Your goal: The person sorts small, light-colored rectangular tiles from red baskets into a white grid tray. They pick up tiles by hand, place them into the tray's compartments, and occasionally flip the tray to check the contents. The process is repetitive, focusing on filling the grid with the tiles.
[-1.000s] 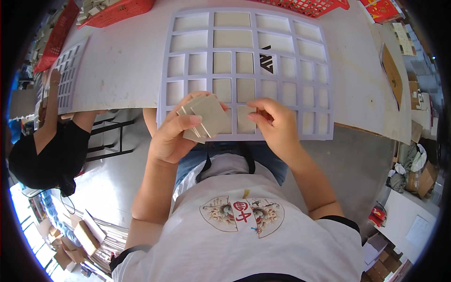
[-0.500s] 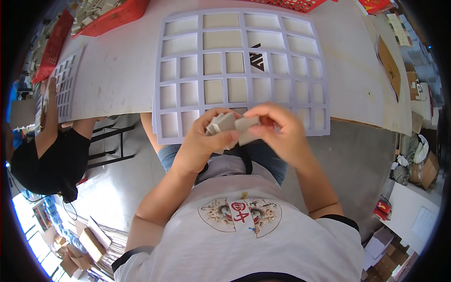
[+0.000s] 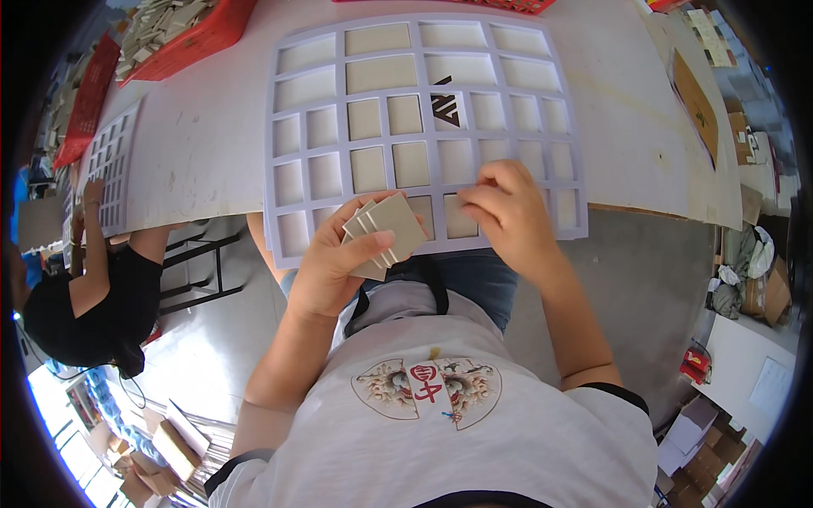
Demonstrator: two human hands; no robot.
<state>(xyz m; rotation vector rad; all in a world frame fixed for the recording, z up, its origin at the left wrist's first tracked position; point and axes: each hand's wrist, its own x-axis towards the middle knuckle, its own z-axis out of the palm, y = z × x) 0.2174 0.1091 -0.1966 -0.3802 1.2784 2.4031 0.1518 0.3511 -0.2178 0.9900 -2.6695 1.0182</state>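
My left hand (image 3: 334, 258) is closed round a small fanned stack of thin beige square tiles (image 3: 398, 224), the thumb across their edges. To its right, my right hand (image 3: 512, 212) has its fingers pinched together at the upper right edge of a beige tile (image 3: 460, 218), which lies in a near-row cell of the white grid tray (image 3: 271, 178). How firmly the fingers hold that tile is hidden. Several cells in the tray's middle columns also hold beige pieces, such as the square tile (image 3: 412, 164). The stack partly covers the neighbouring near-row cell.
A red basket of beige pieces (image 3: 174, 38) stands at the far left of the white table (image 3: 627, 127). A brown board (image 3: 694, 110) lies at the right. At the left, another person in black (image 3: 93, 296) works at a similar grid tray (image 3: 110, 161).
My hands have moved apart. My right hand has carried a tile from beside the stack to a near-row cell; my left hand has turned the stack's faces upward.
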